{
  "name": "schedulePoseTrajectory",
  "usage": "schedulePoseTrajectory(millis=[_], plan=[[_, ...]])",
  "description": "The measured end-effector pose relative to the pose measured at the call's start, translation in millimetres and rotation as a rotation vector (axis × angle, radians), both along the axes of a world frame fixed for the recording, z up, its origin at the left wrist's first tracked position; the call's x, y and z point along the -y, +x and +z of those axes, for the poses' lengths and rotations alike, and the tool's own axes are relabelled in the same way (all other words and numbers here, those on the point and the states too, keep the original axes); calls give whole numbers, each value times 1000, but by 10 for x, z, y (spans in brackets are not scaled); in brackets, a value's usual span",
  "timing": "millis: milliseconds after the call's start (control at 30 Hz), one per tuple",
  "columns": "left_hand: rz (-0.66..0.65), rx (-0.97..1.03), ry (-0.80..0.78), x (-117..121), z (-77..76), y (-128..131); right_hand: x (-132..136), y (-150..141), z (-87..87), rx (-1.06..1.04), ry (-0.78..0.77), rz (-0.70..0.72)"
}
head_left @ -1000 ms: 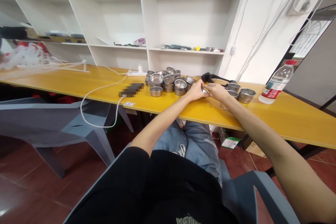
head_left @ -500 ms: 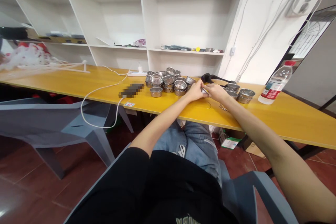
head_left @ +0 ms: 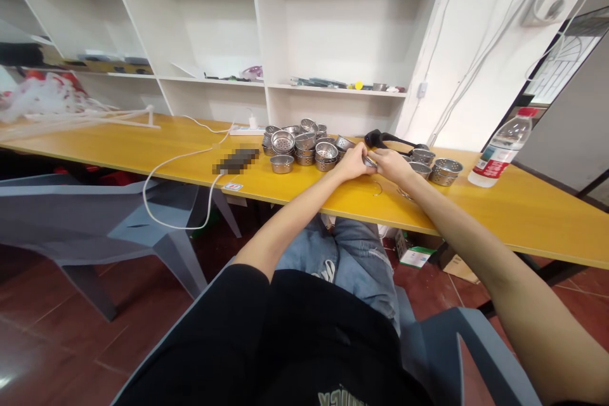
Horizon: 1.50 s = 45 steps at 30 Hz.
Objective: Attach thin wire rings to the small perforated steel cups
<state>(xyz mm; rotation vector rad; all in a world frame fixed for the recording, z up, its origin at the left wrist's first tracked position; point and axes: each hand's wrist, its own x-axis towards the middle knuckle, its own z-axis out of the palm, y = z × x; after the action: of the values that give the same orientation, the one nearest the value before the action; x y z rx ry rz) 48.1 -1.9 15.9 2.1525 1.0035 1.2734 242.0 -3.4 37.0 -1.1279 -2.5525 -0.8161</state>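
Little has moved since the earlier frames: both hands stay joined at frame centre. Left hand (head_left: 353, 163) and right hand (head_left: 391, 165) pinch one small perforated steel strainer cup (head_left: 368, 162) between closed fingers, just above the yellow desk (head_left: 143, 149). A pile of steel strainer cups (head_left: 304, 146) sits left of them, a few handled ones (head_left: 440, 171) right. White shelving (head_left: 266, 44) backs the desk; a clear water bottle (head_left: 499, 149) stands at right.
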Motion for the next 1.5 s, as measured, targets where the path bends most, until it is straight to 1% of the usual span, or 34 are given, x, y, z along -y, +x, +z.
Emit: schedulePoseTrajectory(millis=[267,467,633,900,1033,1133,1233,1300,1367,1500], plan=[[-2,-1,27,-14,-9,8,-4,-23,22,9,-25,-20],[10,-12,36,-1,-12,-5,3,-25,9,52,3,-20],[22,-32,23,14,-15,-21,3,-25,-7,39,8,-6],[-21,-15,56,48,-17,-50,39,-58,-17,-20,-28,-5],[-8,-18,44,17,-31,-35,57,-37,-12,-115,-36,8],[-18,-27,45,-15,-44,-25,43,6,2,-221,-82,71],[-62,-28,73,-31,-55,-29,20,59,12,-417,-116,116],[-76,-35,87,-30,-58,-38,2,85,11,-564,-117,125],[-85,-46,91,-26,-57,-45,-15,94,6,-658,-116,128],[-102,-63,93,-21,-54,-46,-23,53,-12,-726,-117,119]])
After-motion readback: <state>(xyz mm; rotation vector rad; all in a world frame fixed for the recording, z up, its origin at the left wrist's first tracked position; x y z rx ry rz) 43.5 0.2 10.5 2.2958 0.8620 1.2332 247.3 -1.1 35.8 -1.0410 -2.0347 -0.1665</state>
